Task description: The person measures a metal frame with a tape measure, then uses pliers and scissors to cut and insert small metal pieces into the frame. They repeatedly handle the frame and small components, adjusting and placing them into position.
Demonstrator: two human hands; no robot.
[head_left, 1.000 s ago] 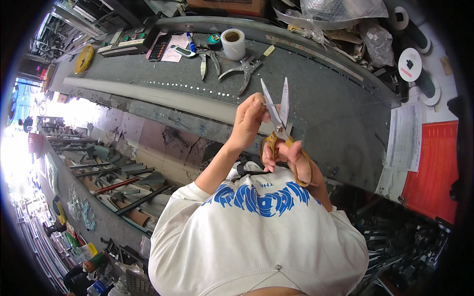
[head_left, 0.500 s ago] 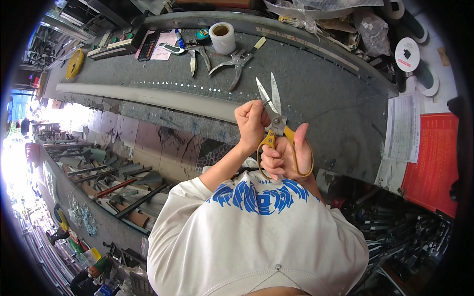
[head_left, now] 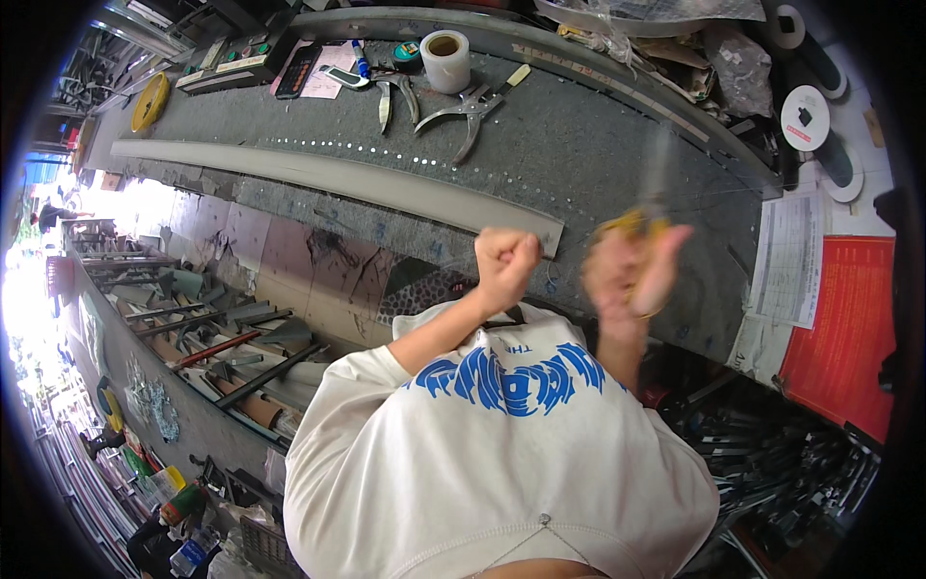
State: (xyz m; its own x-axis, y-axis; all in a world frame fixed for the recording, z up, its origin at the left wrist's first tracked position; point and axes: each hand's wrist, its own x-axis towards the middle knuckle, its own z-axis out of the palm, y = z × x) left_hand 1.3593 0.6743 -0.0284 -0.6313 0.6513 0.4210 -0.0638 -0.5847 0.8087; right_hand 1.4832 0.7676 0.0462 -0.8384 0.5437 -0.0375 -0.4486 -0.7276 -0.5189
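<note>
In the right hand (head_left: 632, 270), the scissors (head_left: 637, 222) have mustard-yellow handles; their blades blur to silvery grey. Nearer the body than both hands, the shirt (head_left: 502, 463) is white with bold blue lettering (head_left: 516, 383). Left of the left hand (head_left: 506, 265) is a dark cloth (head_left: 424, 291) with pale spots. Just beyond that hand, the long strip (head_left: 357, 190) is pale grey, the bench top (head_left: 569, 135) darker grey. Farther beyond are a whitish roll (head_left: 446, 72) with a brown core, a blue marker (head_left: 360, 60) and a pink sheet (head_left: 316, 89). Right of the right hand, one sheet (head_left: 839, 338) is plain red.
</note>
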